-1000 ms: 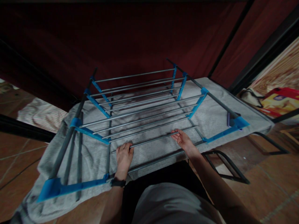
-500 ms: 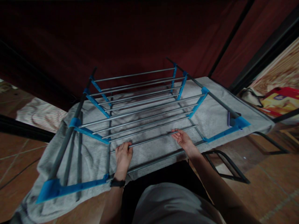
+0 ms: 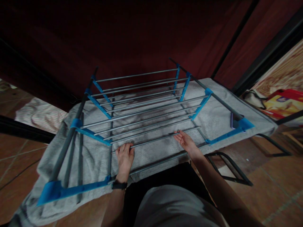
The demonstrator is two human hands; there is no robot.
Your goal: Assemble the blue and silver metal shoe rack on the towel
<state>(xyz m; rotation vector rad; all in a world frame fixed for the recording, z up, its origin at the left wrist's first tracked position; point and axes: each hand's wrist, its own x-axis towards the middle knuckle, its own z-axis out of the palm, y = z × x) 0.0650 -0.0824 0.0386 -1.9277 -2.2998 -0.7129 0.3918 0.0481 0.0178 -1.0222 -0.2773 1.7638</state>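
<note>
A drying rack (image 3: 146, 108) with grey metal tubes and blue plastic brackets lies across a grey blanket. Just above the front tube, a loose-looking metal rod (image 3: 153, 140) runs between my hands. My left hand (image 3: 124, 156) is closed around the rod near its left end, palm down. Toward the other end, my right hand (image 3: 184, 140) grips it from below with the fingers and thumb. The long blue end brackets stand at the left (image 3: 78, 189) and the right (image 3: 232, 132) of the front.
The grey blanket (image 3: 220, 94) covers a raised surface with black metal legs (image 3: 234, 170). A phone-like object (image 3: 233, 120) rests beside the right bracket. Behind the rack hangs a dark red curtain (image 3: 132, 37). A red and yellow package (image 3: 286, 102) lies at the far right.
</note>
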